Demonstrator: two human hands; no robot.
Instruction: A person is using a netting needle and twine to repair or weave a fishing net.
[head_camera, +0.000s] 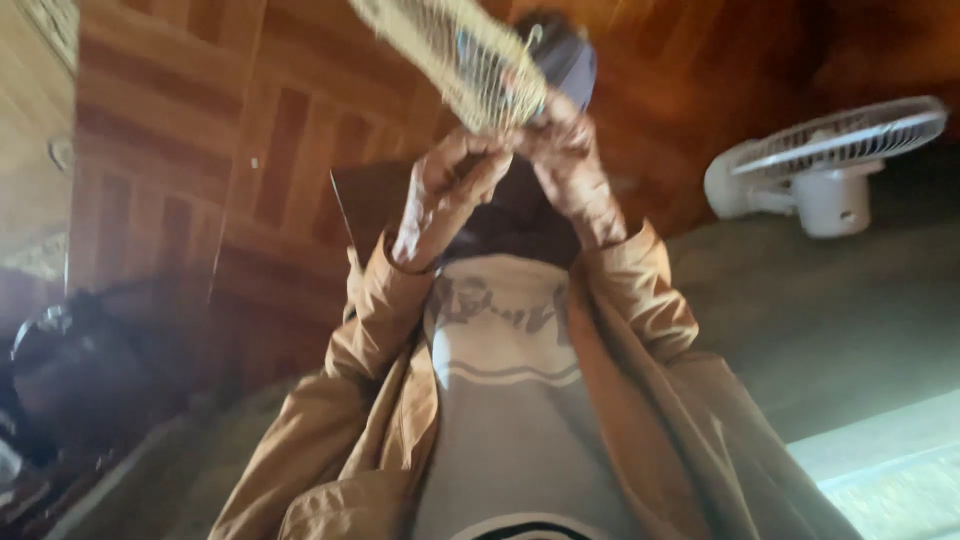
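- A person stands in front of me with both arms lifted up high.
- The right hand (445, 195) and the left hand (570, 165) are close together, nearly touching.
- Both hands are closed on the bottom end of a pale mesh thing (470, 55). The picture is blurry, so I cannot see each finger well.
- The pale mesh thing sticks up and away from the hands, slanting toward the right hand's side. It goes out of the top of the view.
- A dark cap (565, 55) sits just above the left hand, right behind the mesh.
- Below the hands hang the sleeves of a tan jacket (350, 420), which is open in front.
- A grey shirt (510, 420) shows between the two sides of the jacket.
- A white fan (830, 165) is well off to the left hand's side.
- A brown wooden wall (200, 150) is behind the hands.
- A dark round thing (60, 370) sits far below the right hand's side. I cannot tell what it is.
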